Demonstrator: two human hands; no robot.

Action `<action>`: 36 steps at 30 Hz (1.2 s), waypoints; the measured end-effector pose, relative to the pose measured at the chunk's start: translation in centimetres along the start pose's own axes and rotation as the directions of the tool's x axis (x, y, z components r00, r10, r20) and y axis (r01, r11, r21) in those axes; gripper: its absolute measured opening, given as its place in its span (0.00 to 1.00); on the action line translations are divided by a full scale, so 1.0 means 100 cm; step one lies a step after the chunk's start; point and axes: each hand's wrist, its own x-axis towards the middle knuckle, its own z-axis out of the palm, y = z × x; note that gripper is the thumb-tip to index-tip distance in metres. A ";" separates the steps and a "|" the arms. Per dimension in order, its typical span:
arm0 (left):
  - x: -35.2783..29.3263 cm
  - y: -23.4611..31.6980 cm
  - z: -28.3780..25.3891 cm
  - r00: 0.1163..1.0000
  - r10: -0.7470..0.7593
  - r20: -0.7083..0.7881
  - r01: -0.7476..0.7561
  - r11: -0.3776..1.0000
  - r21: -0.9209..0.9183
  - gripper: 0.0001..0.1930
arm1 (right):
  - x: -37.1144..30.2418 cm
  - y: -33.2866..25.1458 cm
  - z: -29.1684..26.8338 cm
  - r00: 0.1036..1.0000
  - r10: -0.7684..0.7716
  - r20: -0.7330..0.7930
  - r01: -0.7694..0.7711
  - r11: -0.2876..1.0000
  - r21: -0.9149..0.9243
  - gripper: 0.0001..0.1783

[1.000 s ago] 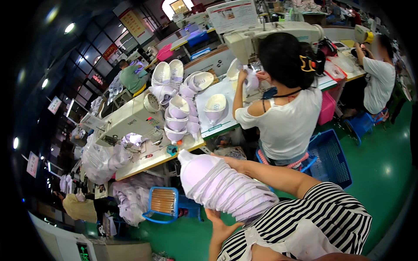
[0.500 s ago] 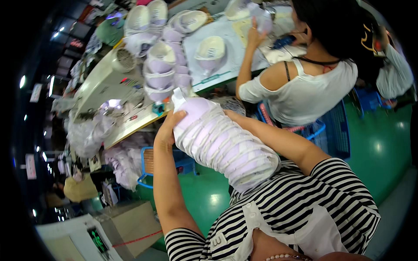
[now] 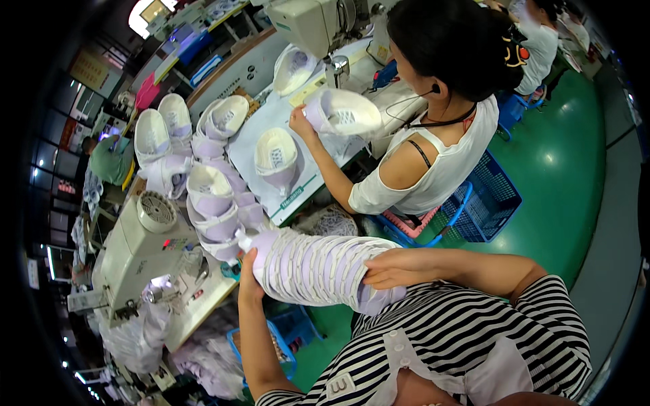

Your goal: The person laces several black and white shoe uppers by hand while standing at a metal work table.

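A long stack of nested lavender and white shoe uppers [image 3: 325, 267] lies across in front of my striped shirt, its near end against my body. My left hand [image 3: 251, 274] grips the far left end, thumb on top, most fingers hidden behind it. On the near right part of the stack rests my right hand [image 3: 393, 268], fingers pressed together along its side. Just beyond the left end, more shoe uppers [image 3: 215, 223] are piled on the table. A single shoe upper [image 3: 276, 154] sits apart on the white table top [image 3: 247, 139].
At right a seated co-worker [image 3: 433, 155] holds a shoe upper [image 3: 345, 114] by a sewing machine [image 3: 305, 27]. Another sewing machine [image 3: 139, 247] stands at left. Blue crates [image 3: 484, 203] sit on the green floor, and a blue-framed stool [image 3: 281, 338] is below my stack.
My view has turned, showing more of the far tables. The stack lies flatter, and my right hand has come from behind it onto its near side. The co-worker's shoe upper is lower.
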 end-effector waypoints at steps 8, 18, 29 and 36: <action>-0.116 -0.001 -0.066 0.932 0.348 -0.096 -0.355 0.932 -0.069 0.38 | 0.087 -0.023 0.100 0.876 -0.418 -0.243 0.329 0.883 -0.335 0.50; -0.078 0.035 0.023 0.341 0.927 0.152 -0.701 0.143 0.699 0.52 | 0.135 -0.228 0.183 0.159 -0.903 0.399 0.387 -0.315 -0.866 0.30; 0.180 0.060 0.109 0.162 0.986 0.030 -0.766 0.106 0.634 0.48 | 0.226 -0.432 0.096 0.204 -0.764 0.612 0.115 -0.602 -0.790 0.20; 0.262 0.005 0.086 0.518 0.839 0.167 -0.448 0.099 0.889 0.51 | 0.347 -0.456 -0.056 0.533 -0.760 0.371 0.190 -0.320 -0.928 0.26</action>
